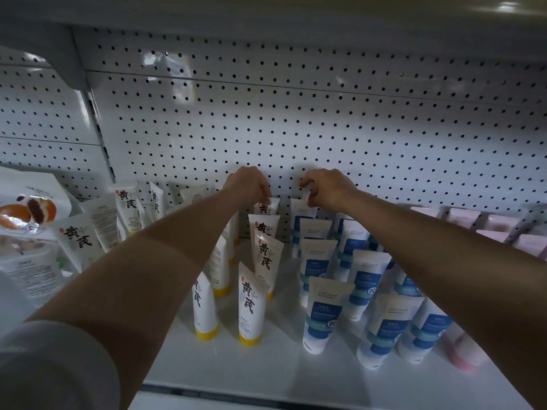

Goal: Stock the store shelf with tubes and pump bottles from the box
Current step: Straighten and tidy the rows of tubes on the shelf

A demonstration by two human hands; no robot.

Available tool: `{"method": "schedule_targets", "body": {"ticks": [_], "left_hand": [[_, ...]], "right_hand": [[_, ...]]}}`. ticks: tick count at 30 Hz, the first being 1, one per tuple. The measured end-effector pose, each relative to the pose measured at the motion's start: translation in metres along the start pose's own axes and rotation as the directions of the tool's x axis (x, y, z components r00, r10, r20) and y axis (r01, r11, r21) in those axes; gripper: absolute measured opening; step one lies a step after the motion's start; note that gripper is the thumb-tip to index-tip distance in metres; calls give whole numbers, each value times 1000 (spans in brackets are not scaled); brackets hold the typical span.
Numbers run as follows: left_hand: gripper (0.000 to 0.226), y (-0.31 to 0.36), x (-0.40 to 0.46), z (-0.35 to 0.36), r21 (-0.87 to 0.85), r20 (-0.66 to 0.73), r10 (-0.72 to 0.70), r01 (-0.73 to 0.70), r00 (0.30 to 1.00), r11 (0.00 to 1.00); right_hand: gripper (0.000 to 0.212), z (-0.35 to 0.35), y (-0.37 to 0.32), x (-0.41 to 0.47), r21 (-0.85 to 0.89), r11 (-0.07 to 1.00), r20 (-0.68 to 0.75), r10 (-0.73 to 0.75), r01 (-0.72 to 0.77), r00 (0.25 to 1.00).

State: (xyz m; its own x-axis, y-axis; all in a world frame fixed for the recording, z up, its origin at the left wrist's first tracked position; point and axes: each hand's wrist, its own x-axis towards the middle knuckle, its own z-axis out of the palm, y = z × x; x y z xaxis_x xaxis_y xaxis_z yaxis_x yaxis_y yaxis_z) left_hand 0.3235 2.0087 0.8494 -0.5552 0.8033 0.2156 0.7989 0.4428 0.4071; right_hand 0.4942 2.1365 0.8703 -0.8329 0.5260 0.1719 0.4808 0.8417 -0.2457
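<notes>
Tubes fill the white shelf [266,365] in rows that run back toward the pegboard wall [296,113], all standing cap-down. At the very back of the middle rows, the left hand [248,182] pinches the top seam of a white tube with black characters [268,207], its fingers curled down over the crimped end. Just beside it, the right hand [328,187] grips the top of a white-and-blue tube [297,207] in the same manner, fingers bent round the upper edge; how tight either grip is cannot quite be judged in the dim light. Both tubes stand upright against the pegboard wall, at the rear of their own columns.

In front of the left hand's tube stands a column of yellow-capped tubes [250,309] with the same black characters, and a second such column sits just to the left. In front of the right hand's tube, blue-labelled tubes [322,315] stand in several columns toward the shelf's front edge. Further left, more of the black-character tubes lean loosely against one another [127,205], beside a snack bag [26,208]. Pale pink boxes [461,217] sit at the far right.
</notes>
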Motion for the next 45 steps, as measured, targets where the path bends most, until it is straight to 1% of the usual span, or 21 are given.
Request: {"method": "schedule_targets", "body": {"ticks": [6, 10, 14, 19, 22, 25, 29, 31, 37, 41, 45], "left_hand": [[12, 2, 1, 1, -32, 2, -4, 4, 1000, 999], [12, 7, 1, 2, -6, 45, 16, -15, 999, 1000], [14, 9, 1, 0, 30, 89, -20, 17, 996, 999], [13, 9, -2, 0, 27, 74, -27, 25, 997, 999], [23, 8, -4, -4, 1, 47, -26, 26, 999, 1000], [30, 7, -9, -15, -20, 46, -4, 5, 999, 1000], [26, 0, -21, -33, -143, 49, 37, -29, 998, 989], [26, -5, -30, -44, -178, 53, 46, -36, 998, 983], [22, -23, -56, -69, -197, 84, 87, -69, 993, 978], [17, -33, -70, -77, -240, 97, 115, -89, 989, 967], [17, -42, -88, -78, -228, 121, 167, -136, 978, 964]], "right_hand": [[49, -1, 1, -2, -21, 1000, -1, -23, 23, 1000], [48, -2, -1, -5, -12, 1000, -2, -22, 22, 1000], [48, -2, -2, -6, -22, 1000, 5, -15, 15, 1000], [47, -3, -3, -7, -5, 1000, 2, -11, 11, 1000], [46, -7, -2, -9, 42, 999, -35, 0, 1, 999], [43, -16, -5, -13, 113, 993, -66, 48, -41, 997], [38, -25, -10, -25, 208, 974, -88, 111, -91, 990], [38, -28, -15, -33, 241, 964, -101, 140, -113, 985], [36, -37, -40, -54, 305, 936, -142, 229, -177, 963], [38, -37, -63, -71, 341, 918, -98, 250, -203, 963], [40, -28, -88, -91, 335, 921, -76, 239, -201, 968]]}}
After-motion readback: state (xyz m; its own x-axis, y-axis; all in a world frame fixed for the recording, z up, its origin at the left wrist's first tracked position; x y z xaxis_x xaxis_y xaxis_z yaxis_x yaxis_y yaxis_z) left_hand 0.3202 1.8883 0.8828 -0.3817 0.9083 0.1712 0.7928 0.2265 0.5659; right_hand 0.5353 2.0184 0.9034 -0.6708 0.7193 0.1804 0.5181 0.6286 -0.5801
